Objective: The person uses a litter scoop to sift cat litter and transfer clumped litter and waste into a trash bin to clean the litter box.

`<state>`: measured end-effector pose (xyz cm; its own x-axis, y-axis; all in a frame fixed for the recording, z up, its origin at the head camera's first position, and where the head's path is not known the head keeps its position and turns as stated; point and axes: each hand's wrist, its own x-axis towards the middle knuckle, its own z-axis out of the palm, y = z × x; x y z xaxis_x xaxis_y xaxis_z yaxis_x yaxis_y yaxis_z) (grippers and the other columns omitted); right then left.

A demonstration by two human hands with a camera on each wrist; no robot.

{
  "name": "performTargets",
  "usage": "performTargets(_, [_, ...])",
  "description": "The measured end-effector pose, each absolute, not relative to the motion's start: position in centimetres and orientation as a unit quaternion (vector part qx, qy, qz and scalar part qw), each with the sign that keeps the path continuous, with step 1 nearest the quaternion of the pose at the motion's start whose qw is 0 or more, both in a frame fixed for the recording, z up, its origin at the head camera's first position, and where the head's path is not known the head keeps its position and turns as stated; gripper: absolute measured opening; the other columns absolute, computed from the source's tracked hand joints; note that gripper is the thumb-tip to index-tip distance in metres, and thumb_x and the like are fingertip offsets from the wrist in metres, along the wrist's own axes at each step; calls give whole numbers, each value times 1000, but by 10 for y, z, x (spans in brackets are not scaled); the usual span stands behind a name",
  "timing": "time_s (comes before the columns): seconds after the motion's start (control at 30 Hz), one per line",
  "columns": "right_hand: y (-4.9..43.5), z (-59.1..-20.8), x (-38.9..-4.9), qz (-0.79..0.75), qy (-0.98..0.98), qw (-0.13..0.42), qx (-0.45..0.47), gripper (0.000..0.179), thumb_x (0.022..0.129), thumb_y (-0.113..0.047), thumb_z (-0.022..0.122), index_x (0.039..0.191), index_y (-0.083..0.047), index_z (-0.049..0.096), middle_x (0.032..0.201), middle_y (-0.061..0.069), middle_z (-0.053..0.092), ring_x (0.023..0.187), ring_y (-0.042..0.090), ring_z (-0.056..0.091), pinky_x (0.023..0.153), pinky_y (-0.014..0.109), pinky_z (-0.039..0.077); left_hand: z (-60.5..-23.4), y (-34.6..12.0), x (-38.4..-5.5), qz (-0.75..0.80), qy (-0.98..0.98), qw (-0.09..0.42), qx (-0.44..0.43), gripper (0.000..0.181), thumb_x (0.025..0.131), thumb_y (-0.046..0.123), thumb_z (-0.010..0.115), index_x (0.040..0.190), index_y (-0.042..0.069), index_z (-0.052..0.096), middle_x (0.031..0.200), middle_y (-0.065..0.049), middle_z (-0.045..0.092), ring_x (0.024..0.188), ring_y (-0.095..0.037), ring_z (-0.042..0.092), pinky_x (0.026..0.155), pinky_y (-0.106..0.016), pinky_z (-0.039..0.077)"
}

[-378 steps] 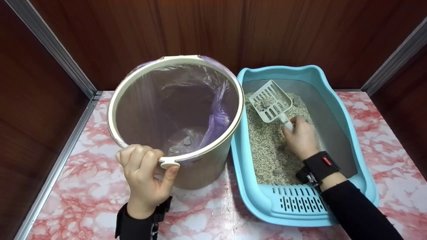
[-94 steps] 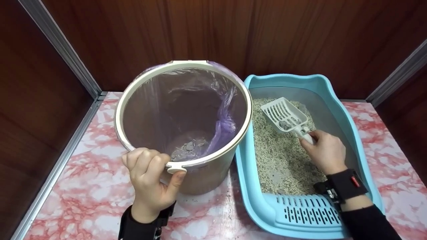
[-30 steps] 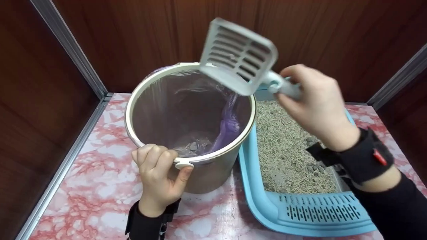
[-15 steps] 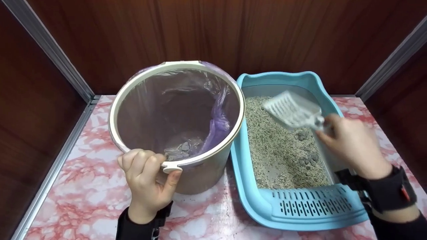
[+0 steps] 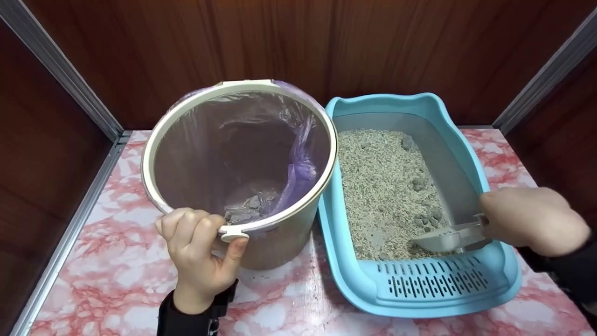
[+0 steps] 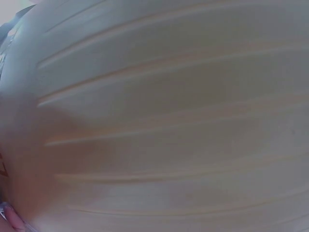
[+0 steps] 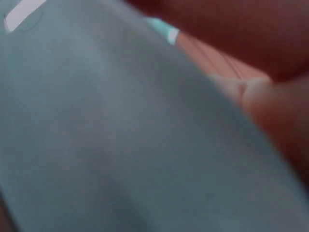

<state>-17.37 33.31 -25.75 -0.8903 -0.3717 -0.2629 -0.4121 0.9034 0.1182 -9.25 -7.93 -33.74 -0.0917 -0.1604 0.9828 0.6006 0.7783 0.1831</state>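
Note:
My left hand point(image 5: 198, 254) grips the cream rim of a round trash can point(image 5: 284, 242), fingers over the edge and thumb below a rim tab. A thin purple trash bag point(image 5: 301, 170) lines the can, with grey clumps point(image 5: 254, 201) at its bottom. At the right, my right hand point(image 5: 531, 219) holds a pale litter scoop point(image 5: 450, 239) by its handle. The scoop's head tilts down into the sandy cat litter point(image 5: 382, 186) at the near right of a blue litter box point(image 5: 347, 275). Grey clumps point(image 5: 429, 220) lie just beyond the scoop. The can's ribbed wall point(image 6: 169, 111) fills the left wrist view.
The can and the litter box stand side by side on a red-and-white marbled surface point(image 5: 107, 261). Dark wood panels point(image 5: 280, 42) with metal corner strips enclose the back and sides. A slotted step point(image 5: 433, 282) forms the box's near end.
From above the can, my right hand has brought the scoop back right and down into the litter. More clumps lie in the bag than at first. My left hand keeps its grip on the rim.

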Motion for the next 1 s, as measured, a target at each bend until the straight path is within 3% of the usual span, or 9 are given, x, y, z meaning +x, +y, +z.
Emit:
performTargets(0.13, [330, -271, -181, 70, 965, 127, -217, 24, 68, -1, 62, 62, -17, 44, 60, -3, 43, 51, 17, 41, 45, 36, 31, -337, -80, -92, -289, -678, 657, -158, 56, 93, 56, 53, 67, 6, 50, 68, -8, 44, 72, -31, 37, 74, -44, 22])
performTargets(0.23, [332, -282, -185, 56, 967, 120, -219, 25, 70, 1, 61, 63, -16, 44, 61, -2, 43, 52, 17, 40, 46, 35, 29, -338, -80, -91, -289, -679, 655, -160, 56, 93, 55, 53, 67, 6, 50, 68, -8, 44, 72, -31, 37, 74, -44, 22])
performTargets(0.5, [335, -305, -197, 27, 982, 70, -174, 22, 76, -9, 71, 64, -12, 53, 60, 3, 49, 52, 22, 47, 41, 40, 34, -339, -79, -92, -288, -680, 654, -163, 55, 94, 55, 53, 68, 6, 50, 68, -8, 44, 73, -31, 37, 74, -45, 21])
performTargets(0.8, [332, -345, -227, -21, 989, 5, -144, 20, 83, -9, 63, 65, -8, 57, 59, 8, 53, 49, 27, 50, 40, 44, 38, -340, -80, -91, -292, -684, 647, -167, 55, 94, 55, 53, 68, 6, 50, 68, -7, 43, 73, -31, 37, 74, -45, 21])
performTargets(1.0, [324, -353, -248, -44, 993, 48, -102, 15, 81, -6, 60, 66, -6, 57, 62, 12, 53, 53, 29, 51, 44, 44, 41, -341, -80, -91, -292, -684, 648, -164, 55, 93, 56, 53, 68, 7, 51, 67, -7, 44, 73, -31, 37, 74, -44, 21])
